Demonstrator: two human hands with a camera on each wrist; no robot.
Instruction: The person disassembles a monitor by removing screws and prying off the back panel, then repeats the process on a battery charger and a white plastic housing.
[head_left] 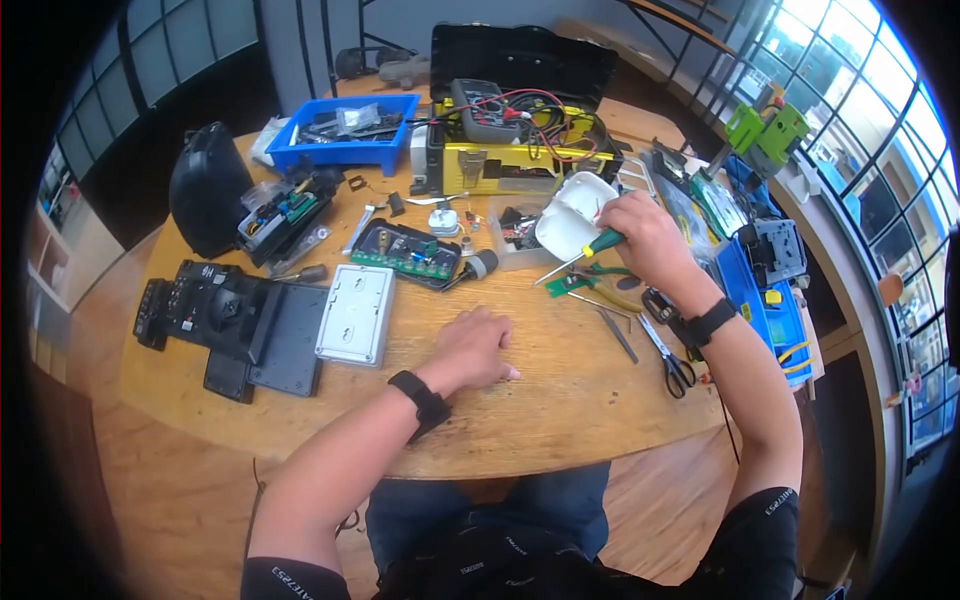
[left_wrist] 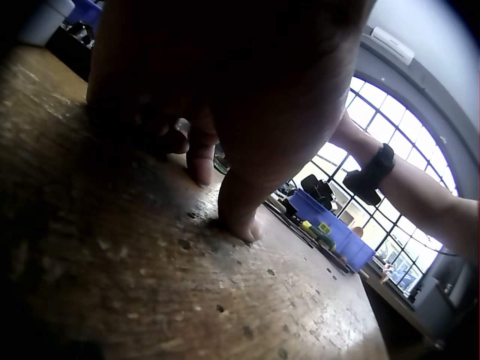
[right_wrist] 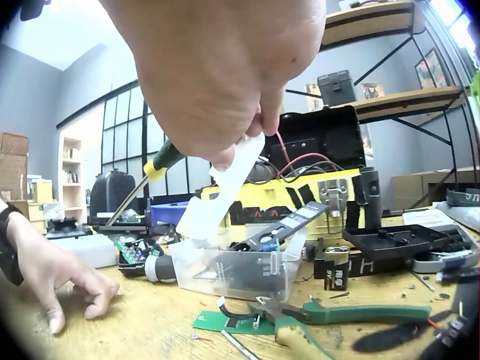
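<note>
Up over the table, my right hand (head_left: 648,240) grips a screwdriver (head_left: 604,241) with a green and yellow handle, its metal shaft slanting down to the left. The same hand holds a white plastic cover (head_left: 567,232) with rounded lobes, close over a clear plastic box (right_wrist: 217,271) of small parts. Fingers and thumb hide part of the cover's edge. My left hand (head_left: 470,348) rests on the wooden tabletop with its fingertips touching the wood and nothing held; the left wrist view shows its thumb (left_wrist: 241,210) pressed to the surface.
Pliers (right_wrist: 367,312), a green circuit board (right_wrist: 229,322) and scissors (head_left: 676,372) lie near the right hand. A pale box (head_left: 357,312) and dark device casings (head_left: 225,310) sit left. Behind stand a yellow toolbox (head_left: 500,165) and a blue tray (head_left: 340,155).
</note>
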